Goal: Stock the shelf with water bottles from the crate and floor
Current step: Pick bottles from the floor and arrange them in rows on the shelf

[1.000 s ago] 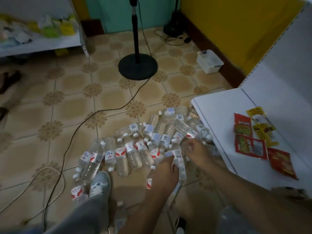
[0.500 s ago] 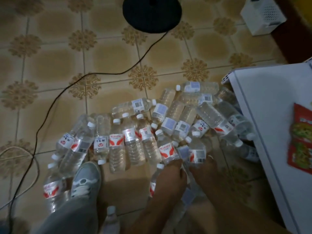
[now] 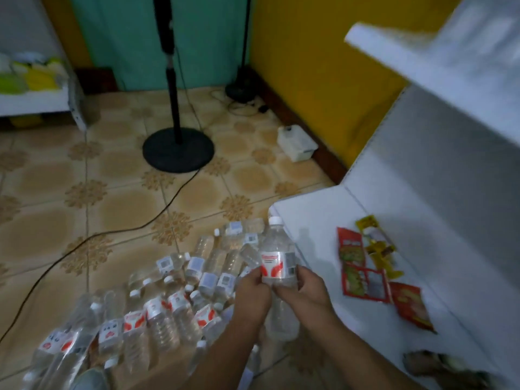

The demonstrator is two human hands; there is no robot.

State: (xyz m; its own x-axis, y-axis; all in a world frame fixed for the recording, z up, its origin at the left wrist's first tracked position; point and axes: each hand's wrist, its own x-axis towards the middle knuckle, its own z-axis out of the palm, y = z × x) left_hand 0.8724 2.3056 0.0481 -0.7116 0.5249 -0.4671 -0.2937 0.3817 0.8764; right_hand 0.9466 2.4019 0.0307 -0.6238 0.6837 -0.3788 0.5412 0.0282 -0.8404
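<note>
both hands pinching one upright water bottle just left of the shelf, pile of bottles further left

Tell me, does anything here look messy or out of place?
Yes. Dozens of water bottles lie on their sides in a loose heap on the tiled floor rather than standing. On the white shelf, red and yellow snack packets are scattered askew.

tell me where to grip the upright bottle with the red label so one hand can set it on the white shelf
Grip the bottle round its labelled middle, coming from its right side, the side the right hand is on. The body is a straight, round barrel there, while the neck above tapers. It stands cap-up, so a side grip should keep it upright onto the white shelf. The left hand could then let go.
</note>
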